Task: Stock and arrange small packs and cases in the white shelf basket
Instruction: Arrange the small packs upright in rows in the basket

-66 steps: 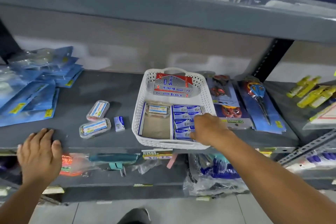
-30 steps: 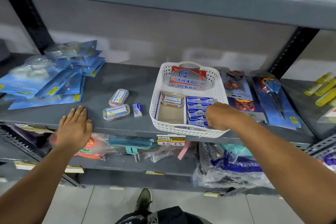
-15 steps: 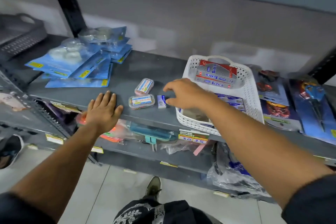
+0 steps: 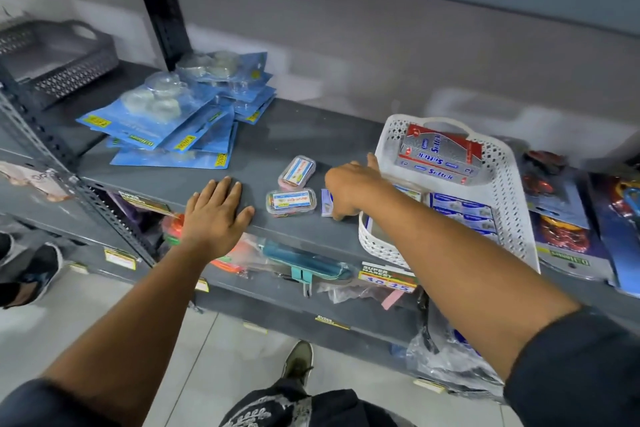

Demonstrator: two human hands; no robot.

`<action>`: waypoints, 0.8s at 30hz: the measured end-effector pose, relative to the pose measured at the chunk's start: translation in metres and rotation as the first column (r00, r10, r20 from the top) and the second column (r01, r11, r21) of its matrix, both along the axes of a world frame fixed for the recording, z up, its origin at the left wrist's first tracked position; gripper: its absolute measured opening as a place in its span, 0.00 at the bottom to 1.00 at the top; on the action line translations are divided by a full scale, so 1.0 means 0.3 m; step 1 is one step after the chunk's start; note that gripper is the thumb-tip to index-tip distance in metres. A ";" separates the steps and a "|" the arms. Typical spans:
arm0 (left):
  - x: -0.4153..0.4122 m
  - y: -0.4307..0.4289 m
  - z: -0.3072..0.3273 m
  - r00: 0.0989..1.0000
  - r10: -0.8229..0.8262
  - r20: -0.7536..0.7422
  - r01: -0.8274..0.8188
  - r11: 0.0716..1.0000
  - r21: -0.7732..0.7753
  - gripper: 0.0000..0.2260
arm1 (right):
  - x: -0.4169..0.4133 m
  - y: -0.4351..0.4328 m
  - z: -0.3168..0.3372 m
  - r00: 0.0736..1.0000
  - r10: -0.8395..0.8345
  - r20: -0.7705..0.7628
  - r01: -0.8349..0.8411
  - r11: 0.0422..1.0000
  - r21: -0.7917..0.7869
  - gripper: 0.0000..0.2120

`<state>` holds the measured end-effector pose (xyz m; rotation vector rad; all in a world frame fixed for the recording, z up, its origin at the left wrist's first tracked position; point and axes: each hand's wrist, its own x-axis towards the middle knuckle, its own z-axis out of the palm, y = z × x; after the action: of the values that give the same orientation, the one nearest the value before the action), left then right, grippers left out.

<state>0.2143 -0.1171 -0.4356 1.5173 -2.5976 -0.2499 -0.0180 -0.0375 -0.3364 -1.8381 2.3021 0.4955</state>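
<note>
The white shelf basket point(image 4: 512, 184) stands on the grey shelf, holding a red-and-silver carton point(image 4: 440, 156) at the back and rows of small blue packs point(image 4: 464, 215) in front. Left of it lie two clear plastic cases point(image 4: 297, 172) point(image 4: 291, 202) and a small blue pack point(image 4: 326, 202). My right hand point(image 4: 349, 189) is just left of the basket, fingers curled down over the small blue pack and touching it. My left hand point(image 4: 216, 215) rests flat, fingers spread, on the shelf's front edge, left of the cases.
Blue blister packs point(image 4: 173, 121) are stacked at the back left. A grey basket point(image 4: 59, 59) sits on the neighbouring shelf. Scissors packs point(image 4: 568, 218) lie right of the white basket. Bagged goods hang on the lower shelf point(image 4: 304, 263).
My right hand left the basket's blue packs and moved left onto the small blue pack on the shelf. My view swung left. The left hand stayed on the shelf edge.
</note>
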 end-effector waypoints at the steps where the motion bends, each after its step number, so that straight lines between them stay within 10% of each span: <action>1: 0.002 0.003 -0.001 1.000 0.003 -0.003 -0.003 1.000 0.002 0.34 | 0.002 0.007 0.019 0.999 -0.015 0.034 0.017 0.999 -0.044 0.16; 11: -0.092 0.025 0.020 1.000 -0.004 0.004 0.004 1.000 0.011 0.22 | -0.264 0.378 0.286 0.849 -0.159 0.504 0.346 0.888 -0.302 0.25; 24: -0.114 0.065 0.003 0.998 -0.063 0.018 0.064 0.996 -0.060 0.27 | -0.345 0.615 0.133 0.872 -0.409 0.267 0.380 0.912 0.156 0.26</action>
<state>0.1802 -0.0977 -0.4346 1.4249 -2.6434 -0.1634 -0.1216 0.1471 -0.2964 -1.2417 2.3062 0.2459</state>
